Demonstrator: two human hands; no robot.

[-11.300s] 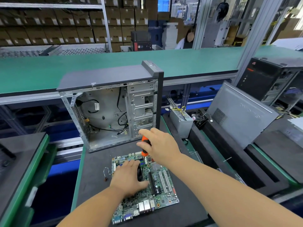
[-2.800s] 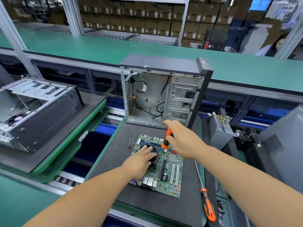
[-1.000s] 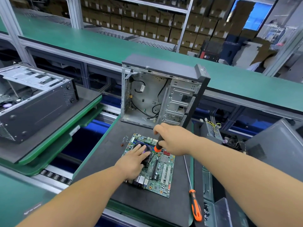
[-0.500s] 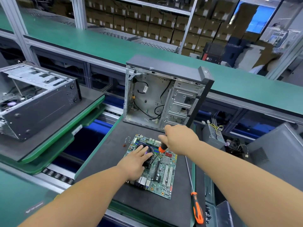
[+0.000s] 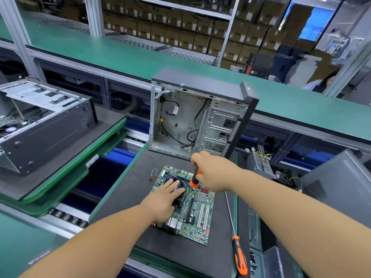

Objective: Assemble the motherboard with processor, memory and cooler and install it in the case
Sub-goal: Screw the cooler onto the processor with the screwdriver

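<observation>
A green motherboard [image 5: 197,215] lies flat on the dark pallet mat [image 5: 128,189] in front of me. A round black cooler [image 5: 176,182] sits on its upper left part. My left hand [image 5: 163,201] rests flat on the cooler with straight fingers. My right hand [image 5: 212,173] grips an orange-and-black screwdriver [image 5: 194,180], held upright with its tip down beside the cooler's right edge. The open tower case [image 5: 200,117] stands upright just behind the board, its inside bare except for loose black cables.
A second long orange-handled screwdriver [image 5: 237,251] lies right of the board. A box of screws [image 5: 259,265] sits at the lower right. A power supply [image 5: 259,163] and a grey side panel [image 5: 341,187] stand to the right. Another case [image 5: 40,125] lies on the left pallet.
My view has shifted slightly. My right hand has tilted a little with the screwdriver at the cooler; my left hand stays on the cooler.
</observation>
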